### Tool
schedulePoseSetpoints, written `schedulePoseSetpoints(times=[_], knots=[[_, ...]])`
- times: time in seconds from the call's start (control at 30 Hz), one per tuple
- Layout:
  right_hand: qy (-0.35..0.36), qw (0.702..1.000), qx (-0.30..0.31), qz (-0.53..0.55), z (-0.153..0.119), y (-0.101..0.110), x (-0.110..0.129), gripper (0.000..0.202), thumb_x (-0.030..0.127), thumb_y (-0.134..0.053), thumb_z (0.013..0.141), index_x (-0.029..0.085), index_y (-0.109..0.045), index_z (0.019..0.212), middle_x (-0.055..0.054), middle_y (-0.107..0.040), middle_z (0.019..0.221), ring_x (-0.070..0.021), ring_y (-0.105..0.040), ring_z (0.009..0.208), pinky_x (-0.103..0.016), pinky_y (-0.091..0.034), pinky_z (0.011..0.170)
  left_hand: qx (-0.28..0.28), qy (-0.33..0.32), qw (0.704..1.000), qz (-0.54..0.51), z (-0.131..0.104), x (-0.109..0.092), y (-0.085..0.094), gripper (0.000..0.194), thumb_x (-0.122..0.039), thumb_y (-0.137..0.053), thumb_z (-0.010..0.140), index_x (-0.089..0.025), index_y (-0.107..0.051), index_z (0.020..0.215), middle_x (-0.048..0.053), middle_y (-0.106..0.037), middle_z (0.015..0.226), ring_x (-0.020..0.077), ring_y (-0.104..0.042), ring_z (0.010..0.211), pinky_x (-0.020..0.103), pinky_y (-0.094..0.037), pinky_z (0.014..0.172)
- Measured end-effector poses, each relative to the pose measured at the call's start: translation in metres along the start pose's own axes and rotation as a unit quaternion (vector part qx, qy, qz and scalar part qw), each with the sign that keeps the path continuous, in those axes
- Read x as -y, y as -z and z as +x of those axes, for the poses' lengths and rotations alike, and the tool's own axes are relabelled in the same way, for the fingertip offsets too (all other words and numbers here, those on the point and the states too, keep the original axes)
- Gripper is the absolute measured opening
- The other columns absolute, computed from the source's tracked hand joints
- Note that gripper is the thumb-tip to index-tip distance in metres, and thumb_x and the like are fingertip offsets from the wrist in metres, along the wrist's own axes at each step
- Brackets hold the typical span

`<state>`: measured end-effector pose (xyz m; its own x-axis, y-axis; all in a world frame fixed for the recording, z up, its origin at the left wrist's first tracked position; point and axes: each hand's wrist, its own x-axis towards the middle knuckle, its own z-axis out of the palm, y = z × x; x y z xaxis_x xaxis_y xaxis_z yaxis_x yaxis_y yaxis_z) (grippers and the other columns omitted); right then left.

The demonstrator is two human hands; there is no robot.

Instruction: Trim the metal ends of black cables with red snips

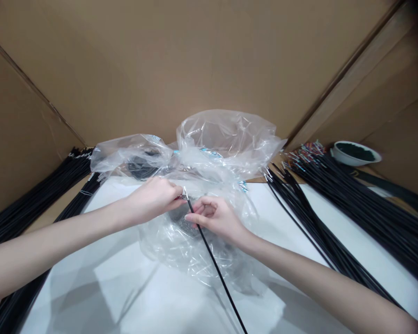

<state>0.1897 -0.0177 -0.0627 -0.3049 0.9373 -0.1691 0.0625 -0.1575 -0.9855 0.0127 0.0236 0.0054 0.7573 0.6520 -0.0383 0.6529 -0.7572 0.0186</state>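
A single black cable [216,266] runs from the bottom edge up to my hands, its pale stripped end pointing upward. My right hand [218,217] pinches the cable just below that end between thumb and fingers. Beside the tip, my left hand [156,199] is closed, thumb and forefinger pressed together on something small and reddish that I cannot make out. Under and behind both hands lies a crumpled clear plastic bag [202,260], with blue-white pieces showing at its upper part.
Bundles of black cables lie at the left [38,199] and right [365,208], some with coloured wire ends. A white bowl [348,160] with dark green contents stands at the back right. Cardboard walls [195,65] enclose the white work surface [125,297].
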Motion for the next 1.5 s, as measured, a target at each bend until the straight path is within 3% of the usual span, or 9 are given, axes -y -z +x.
schedulePoseSetpoints(times=[0.2, 0.33, 0.53, 0.73, 1.0, 1.3, 1.5], knots=[[-0.037, 0.998, -0.017, 0.056, 0.004, 0.006, -0.005, 0.035, 0.036, -0.077, 0.058, 0.017, -0.051, 0.071, 0.003, -0.059, 0.05, -0.0138, -0.061, 0.048, -0.022, -0.043, 0.046, 0.015, 0.037, 0.999, -0.026, -0.008, 0.014, -0.007, 0.031, -0.04, -0.05, 0.085, -0.014, -0.059, 0.071, 0.002, -0.06, 0.058, 0.0111, -0.051, 0.048, 0.021, -0.028, 0.047], [-0.042, 0.997, -0.022, 0.064, 0.006, 0.004, -0.003, 0.035, 0.034, -0.078, 0.058, 0.017, -0.049, 0.069, 0.003, -0.06, 0.051, -0.0131, -0.061, 0.047, -0.02, -0.042, 0.043, 0.023, 0.053, 0.998, -0.003, -0.012, 0.012, -0.004, 0.033, -0.043, -0.049, 0.086, -0.014, -0.059, 0.073, 0.003, -0.062, 0.06, 0.0123, -0.053, 0.049, 0.021, -0.027, 0.046], [-0.021, 0.999, 0.011, 0.027, 0.01, 0.0, 0.002, 0.033, 0.037, -0.075, 0.061, 0.017, -0.049, 0.064, 0.002, -0.058, 0.05, -0.0134, -0.061, 0.047, -0.021, -0.043, 0.043, 0.023, 0.041, 0.999, 0.024, -0.005, 0.003, -0.001, 0.032, -0.04, -0.047, 0.087, -0.014, -0.059, 0.073, 0.004, -0.063, 0.063, 0.0137, -0.055, 0.05, 0.021, -0.025, 0.045], [0.013, 0.999, 0.032, -0.008, 0.014, -0.002, -0.002, 0.027, 0.037, -0.069, 0.068, 0.016, -0.051, 0.066, 0.0, -0.06, 0.055, -0.0131, -0.061, 0.048, -0.02, -0.042, 0.043, 0.015, 0.046, 0.998, 0.029, -0.001, 0.005, -0.016, 0.033, -0.033, -0.045, 0.089, -0.013, -0.06, 0.069, 0.005, -0.063, 0.061, 0.0149, -0.058, 0.052, 0.022, -0.027, 0.046], [0.013, 0.999, 0.02, 0.026, 0.017, 0.002, -0.004, 0.031, 0.041, -0.07, 0.067, 0.016, -0.052, 0.067, -0.001, -0.062, 0.055, -0.0128, -0.06, 0.046, -0.022, -0.045, 0.045, 0.017, 0.084, 0.996, 0.023, -0.016, 0.017, -0.016, 0.037, -0.046, -0.045, 0.087, -0.014, -0.063, 0.08, 0.007, -0.067, 0.069, 0.0182, -0.062, 0.06, 0.022, -0.033, 0.05], [0.017, 0.998, 0.057, 0.0, 0.013, -0.005, 0.006, 0.031, 0.042, -0.069, 0.067, 0.016, -0.053, 0.064, 0.0, -0.061, 0.054, -0.0128, -0.06, 0.046, -0.022, -0.046, 0.044, 0.017, 0.061, 0.997, 0.033, -0.006, -0.001, -0.006, 0.027, -0.034, -0.049, 0.087, -0.013, -0.06, 0.075, 0.007, -0.066, 0.068, 0.0188, -0.062, 0.058, 0.023, -0.03, 0.047], [0.03, 0.999, 0.029, 0.0, 0.016, -0.001, 0.002, 0.03, 0.042, -0.068, 0.068, 0.016, -0.053, 0.065, -0.001, -0.063, 0.057, -0.0126, -0.06, 0.046, -0.023, -0.046, 0.044, 0.001, 0.071, 0.997, 0.028, -0.007, 0.005, -0.011, 0.033, -0.034, -0.044, 0.089, -0.014, -0.061, 0.069, 0.006, -0.064, 0.061, 0.0175, -0.06, 0.055, 0.023, -0.03, 0.047]])
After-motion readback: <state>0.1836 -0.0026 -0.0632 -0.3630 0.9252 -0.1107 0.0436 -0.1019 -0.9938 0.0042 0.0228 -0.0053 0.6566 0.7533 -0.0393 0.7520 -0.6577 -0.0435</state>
